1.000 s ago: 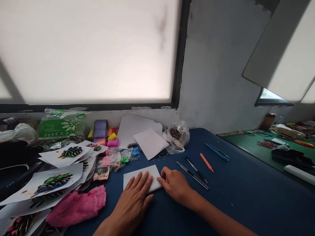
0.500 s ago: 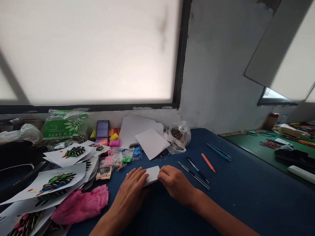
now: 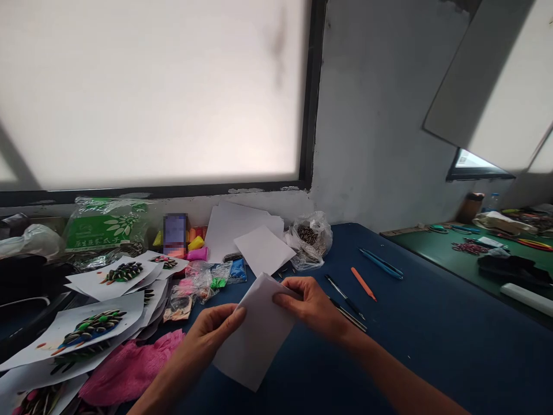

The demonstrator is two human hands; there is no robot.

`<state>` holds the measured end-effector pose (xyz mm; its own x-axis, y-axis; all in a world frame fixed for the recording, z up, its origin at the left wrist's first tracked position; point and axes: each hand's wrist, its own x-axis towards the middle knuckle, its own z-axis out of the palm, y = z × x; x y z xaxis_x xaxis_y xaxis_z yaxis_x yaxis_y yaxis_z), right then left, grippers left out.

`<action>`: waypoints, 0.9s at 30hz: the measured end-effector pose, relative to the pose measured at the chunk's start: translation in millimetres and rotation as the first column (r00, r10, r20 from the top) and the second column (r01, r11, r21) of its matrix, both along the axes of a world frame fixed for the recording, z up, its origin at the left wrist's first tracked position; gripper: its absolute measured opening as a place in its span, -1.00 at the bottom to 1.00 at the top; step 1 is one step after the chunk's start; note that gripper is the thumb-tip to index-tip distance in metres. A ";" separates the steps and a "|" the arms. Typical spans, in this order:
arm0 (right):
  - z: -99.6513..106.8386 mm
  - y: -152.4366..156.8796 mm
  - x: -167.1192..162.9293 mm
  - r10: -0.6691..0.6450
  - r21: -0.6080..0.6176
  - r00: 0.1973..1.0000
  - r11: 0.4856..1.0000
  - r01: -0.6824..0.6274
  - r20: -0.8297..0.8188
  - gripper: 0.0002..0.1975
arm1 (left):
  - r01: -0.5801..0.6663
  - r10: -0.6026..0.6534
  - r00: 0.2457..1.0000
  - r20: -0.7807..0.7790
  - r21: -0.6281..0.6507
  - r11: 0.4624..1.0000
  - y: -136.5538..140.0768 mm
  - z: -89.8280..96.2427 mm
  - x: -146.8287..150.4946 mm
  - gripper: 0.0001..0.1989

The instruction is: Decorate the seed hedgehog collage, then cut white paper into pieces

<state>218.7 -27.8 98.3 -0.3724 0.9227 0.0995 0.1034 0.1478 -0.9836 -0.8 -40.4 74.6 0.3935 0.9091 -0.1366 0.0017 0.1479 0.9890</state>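
Note:
A sheet of white paper (image 3: 259, 340), with a folded edge along its top, hangs between my two hands above the blue table. My left hand (image 3: 218, 325) pinches its left edge between thumb and fingers. At the upper right edge, my right hand (image 3: 309, 302) grips the paper the same way. Just beyond it lie more loose white sheets (image 3: 264, 251). To the right of my right hand are a black pen (image 3: 345, 297), a slim metallic tool (image 3: 352, 319) partly hidden by that hand, an orange marker (image 3: 363, 284) and blue tweezers (image 3: 381, 265).
Paper cards with seed designs (image 3: 93, 328) pile up at left, beside a pink cloth (image 3: 129, 369). Small bags of coloured clay (image 3: 203, 279), a green seed bag (image 3: 108, 227) and a clear bag of seeds (image 3: 309, 239) line the wall. A green table (image 3: 436, 248) stands at right.
The paper, held low on the table before, is now lifted and turned so a larger face shows. Both hands have shifted from pressing its edges to pinching them. The view has moved slightly.

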 end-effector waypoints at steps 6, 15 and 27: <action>1.5 -10.6 -6.5 0.061 -0.008 0.992 0.998 -0.061 0.113 -0.65 | 0.016 -0.009 0.998 -0.054 0.140 0.990 0.4 9.3 5.3 -0.60; -2.2 -13.0 -8.1 0.061 -0.067 0.986 0.995 -0.072 -0.153 -0.59 | -0.174 0.174 0.985 0.006 0.029 0.984 0.9 10.3 2.8 -0.54; -8.0 -12.8 -9.9 -0.046 -0.039 0.995 0.998 0.042 -0.093 -0.57 | -0.237 0.236 0.971 0.018 0.100 0.966 0.6 10.0 5.1 -0.55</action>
